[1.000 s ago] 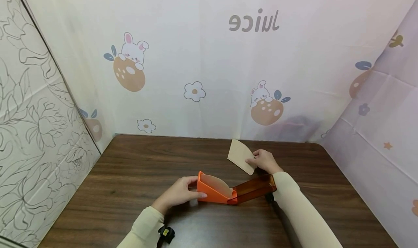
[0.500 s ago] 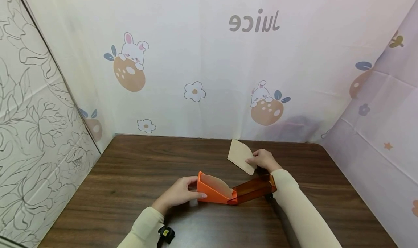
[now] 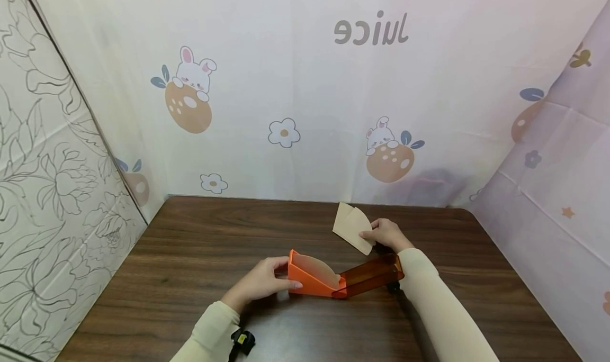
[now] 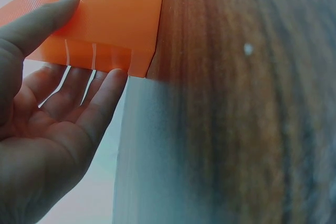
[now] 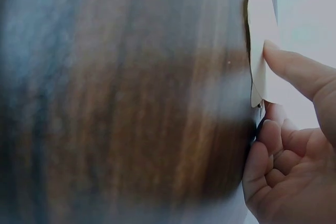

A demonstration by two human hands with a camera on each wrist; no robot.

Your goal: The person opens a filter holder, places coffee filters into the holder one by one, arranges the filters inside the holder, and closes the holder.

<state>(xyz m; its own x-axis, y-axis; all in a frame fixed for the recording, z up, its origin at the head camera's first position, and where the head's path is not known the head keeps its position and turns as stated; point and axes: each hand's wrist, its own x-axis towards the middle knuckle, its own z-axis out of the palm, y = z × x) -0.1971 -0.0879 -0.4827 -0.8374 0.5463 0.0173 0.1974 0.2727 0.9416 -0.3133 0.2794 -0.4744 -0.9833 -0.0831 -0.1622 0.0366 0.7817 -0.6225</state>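
In the head view my left hand (image 3: 264, 280) holds the orange coffee filter holder (image 3: 310, 283) by its left end. Its thumb lies along one side (image 4: 79, 14) and the fingers touch the adjoining face in the left wrist view. Tan filter paper (image 3: 314, 267) stands inside the holder. The holder's see-through brown lid (image 3: 371, 274) is swung open to the right. Further back, my right hand (image 3: 388, 235) pinches tan coffee filters (image 3: 351, 227) at their right edge, thumb on top. The filters are slightly fanned, their edges offset. In the right wrist view the thumb presses on the filters (image 5: 260, 40).
Everything rests on or over a dark wood-grain table (image 3: 214, 235). A printed curtain (image 3: 286, 87) hangs right behind its back edge, with more printed cloth at both sides. My right forearm passes close beside the lid.
The filters under my right thumb have slid apart slightly, so a second edge now shows along the top. My left hand, the holder and its lid have stayed put.
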